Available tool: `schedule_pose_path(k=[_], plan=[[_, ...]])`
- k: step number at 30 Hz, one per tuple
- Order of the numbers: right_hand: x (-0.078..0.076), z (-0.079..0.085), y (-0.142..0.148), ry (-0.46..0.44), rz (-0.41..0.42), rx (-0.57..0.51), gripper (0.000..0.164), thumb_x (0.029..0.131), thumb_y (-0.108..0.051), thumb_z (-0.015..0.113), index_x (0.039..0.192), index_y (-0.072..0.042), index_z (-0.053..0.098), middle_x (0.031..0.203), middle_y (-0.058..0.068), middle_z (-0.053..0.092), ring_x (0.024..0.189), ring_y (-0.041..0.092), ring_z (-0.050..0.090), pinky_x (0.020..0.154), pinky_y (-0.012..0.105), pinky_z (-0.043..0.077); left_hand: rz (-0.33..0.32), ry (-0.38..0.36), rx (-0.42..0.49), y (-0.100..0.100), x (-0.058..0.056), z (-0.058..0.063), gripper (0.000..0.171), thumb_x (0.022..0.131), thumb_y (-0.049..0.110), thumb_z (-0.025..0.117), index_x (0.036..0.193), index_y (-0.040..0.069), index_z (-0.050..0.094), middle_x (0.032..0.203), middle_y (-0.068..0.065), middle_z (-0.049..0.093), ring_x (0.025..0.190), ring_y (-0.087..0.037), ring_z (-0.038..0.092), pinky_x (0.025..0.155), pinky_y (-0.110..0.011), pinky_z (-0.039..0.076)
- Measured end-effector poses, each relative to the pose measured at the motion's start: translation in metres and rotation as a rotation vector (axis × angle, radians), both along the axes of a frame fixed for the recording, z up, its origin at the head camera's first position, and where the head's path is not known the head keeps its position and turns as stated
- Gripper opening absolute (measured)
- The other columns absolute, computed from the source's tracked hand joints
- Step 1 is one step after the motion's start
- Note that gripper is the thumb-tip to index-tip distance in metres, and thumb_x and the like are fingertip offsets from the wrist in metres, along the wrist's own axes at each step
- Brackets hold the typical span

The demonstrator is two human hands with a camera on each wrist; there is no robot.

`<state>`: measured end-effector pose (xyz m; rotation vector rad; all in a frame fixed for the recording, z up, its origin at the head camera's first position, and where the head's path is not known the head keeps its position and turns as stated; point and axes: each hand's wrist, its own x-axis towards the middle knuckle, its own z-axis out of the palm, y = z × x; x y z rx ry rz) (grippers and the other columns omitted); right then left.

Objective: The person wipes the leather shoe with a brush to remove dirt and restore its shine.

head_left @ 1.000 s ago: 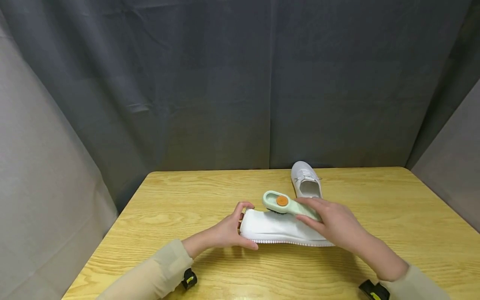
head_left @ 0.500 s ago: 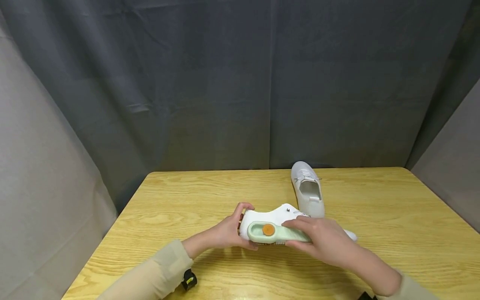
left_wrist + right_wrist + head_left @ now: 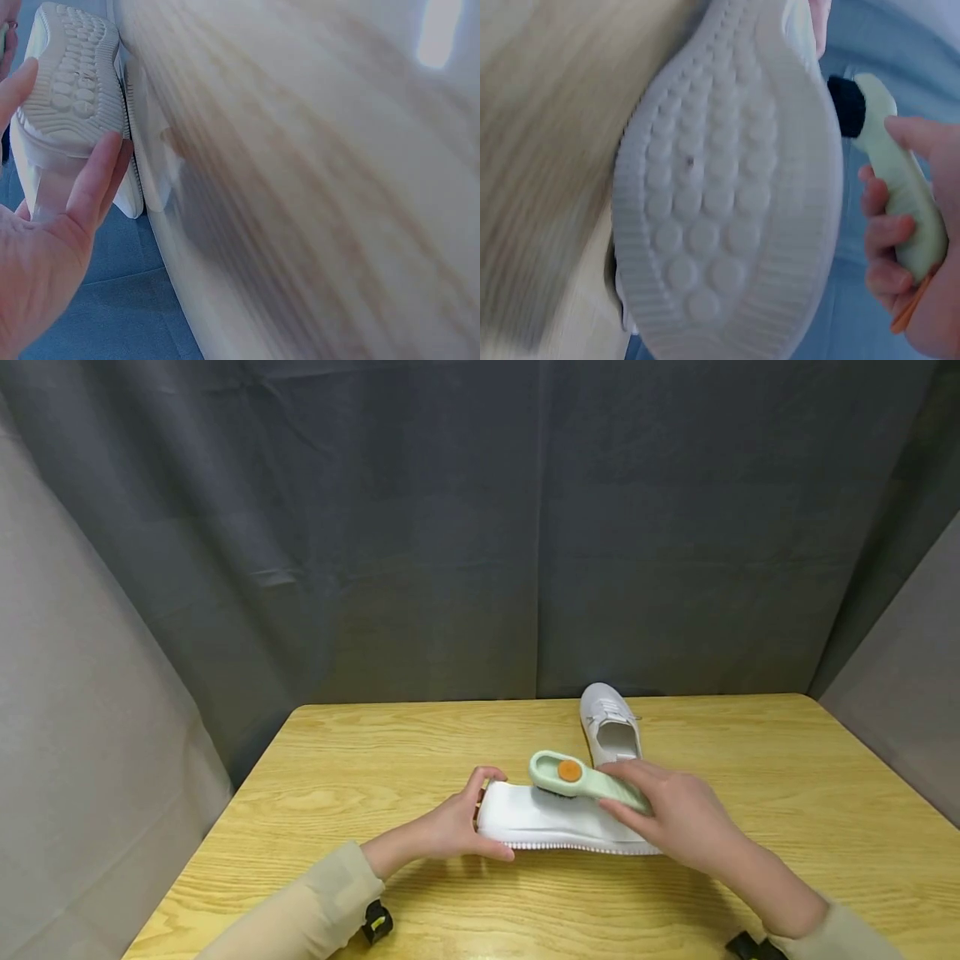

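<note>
Facing the person with its sole (image 3: 705, 202), the white shoe (image 3: 517, 814) is tipped on its side above the near part of the table (image 3: 375, 760); whether it touches the wood is unclear. It should be light, with an upper likely to give a little under pressure and a stiffer, ridged sole. The heel looks the surest place to hold. There the left hand (image 3: 453, 822) grips it, thumb and fingers spread wide around it. The right hand (image 3: 675, 814) grasps the green brush (image 3: 596, 783) by its handle, fingers wrapped closely. Probably rigid plastic, the brush has its dark bristles (image 3: 847, 106) at the shoe's upward side; contact cannot be told. Behind, a second shoe (image 3: 609, 718) stands upright, toe away from the person, before a dark curtain (image 3: 420, 527).
</note>
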<state>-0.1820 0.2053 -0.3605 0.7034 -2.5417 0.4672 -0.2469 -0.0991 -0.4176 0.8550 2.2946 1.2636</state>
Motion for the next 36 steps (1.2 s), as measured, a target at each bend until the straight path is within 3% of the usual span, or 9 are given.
schedule_pose_path(k=[6,11,15,20,24,27,30,32,36], plan=[[0.011,-0.006,-0.011,0.072,0.213,0.06,0.032,0.084,-0.037,0.076,0.111,-0.022,0.068,0.094,-0.011,0.065,0.063,-0.002,0.049,0.051,0.023,0.043,-0.02,-0.024,0.033,0.0,-0.001,0.002,0.09,0.075,0.018,0.086,0.139,0.023,0.023,0.117,-0.002,0.052,0.099,-0.013,0.058,0.081,-0.028,0.05],[0.015,-0.008,-0.011,0.014,0.266,0.071,0.033,0.083,-0.035,0.077,0.113,-0.023,0.068,0.087,-0.016,0.054,0.058,-0.004,0.035,0.049,0.018,0.034,-0.015,-0.019,0.036,0.0,0.0,0.003,0.089,0.074,0.017,0.086,0.137,0.027,0.024,0.116,-0.001,0.052,0.098,-0.013,0.059,0.08,-0.028,0.05],[0.013,-0.005,-0.006,-0.03,0.197,0.072,0.036,0.081,-0.032,0.079,0.113,-0.02,0.07,0.089,-0.012,0.057,0.059,-0.003,0.038,0.05,0.02,0.037,-0.018,-0.014,0.028,0.0,0.0,0.003,0.088,0.075,0.018,0.086,0.137,0.026,0.024,0.116,-0.002,0.053,0.097,-0.013,0.059,0.08,-0.028,0.05],[0.007,0.001,0.008,-0.079,0.021,0.05,0.038,0.083,-0.033,0.077,0.117,-0.017,0.07,0.101,0.003,0.067,0.07,0.013,0.061,0.057,0.034,0.049,-0.015,0.002,0.012,0.0,-0.001,0.002,0.088,0.076,0.021,0.085,0.139,0.021,0.023,0.119,-0.003,0.051,0.098,-0.012,0.059,0.083,-0.028,0.049],[0.0,0.006,0.024,-0.098,-0.111,0.01,0.041,0.084,-0.032,0.076,0.119,-0.013,0.069,0.1,0.007,0.067,0.075,0.024,0.063,0.06,0.043,0.049,-0.012,-0.006,0.012,0.0,-0.001,0.002,0.087,0.077,0.021,0.085,0.139,0.019,0.023,0.121,-0.005,0.049,0.1,-0.013,0.058,0.083,-0.028,0.048],[-0.002,0.008,0.031,-0.108,-0.156,-0.009,0.042,0.084,-0.033,0.077,0.119,-0.012,0.069,0.09,0.001,0.064,0.067,0.016,0.054,0.055,0.038,0.043,-0.018,-0.012,0.011,0.0,0.0,0.002,0.087,0.078,0.021,0.084,0.139,0.018,0.022,0.121,-0.006,0.049,0.1,-0.014,0.058,0.083,-0.028,0.049],[0.002,0.007,0.031,-0.066,-0.105,-0.025,0.042,0.081,-0.03,0.079,0.118,-0.013,0.07,0.085,-0.007,0.058,0.063,0.008,0.045,0.054,0.031,0.038,-0.018,-0.004,0.004,0.0,-0.001,0.002,0.087,0.077,0.021,0.085,0.139,0.019,0.023,0.121,-0.005,0.049,0.099,-0.013,0.058,0.082,-0.028,0.049],[0.007,0.006,0.027,-0.044,-0.048,-0.023,0.041,0.08,-0.029,0.08,0.117,-0.015,0.07,0.089,-0.006,0.062,0.066,0.008,0.052,0.055,0.032,0.043,-0.018,0.001,-0.002,0.0,-0.001,0.002,0.088,0.077,0.021,0.085,0.139,0.018,0.023,0.12,-0.004,0.05,0.097,-0.012,0.059,0.082,-0.028,0.049],[0.014,0.002,0.014,0.006,0.113,-0.002,0.039,0.078,-0.029,0.081,0.115,-0.02,0.071,0.094,-0.008,0.063,0.066,0.002,0.051,0.055,0.025,0.045,-0.024,-0.01,0.01,-0.001,-0.002,0.003,0.087,0.077,0.019,0.084,0.139,0.017,0.023,0.118,-0.004,0.051,0.097,-0.013,0.059,0.081,-0.028,0.05]])
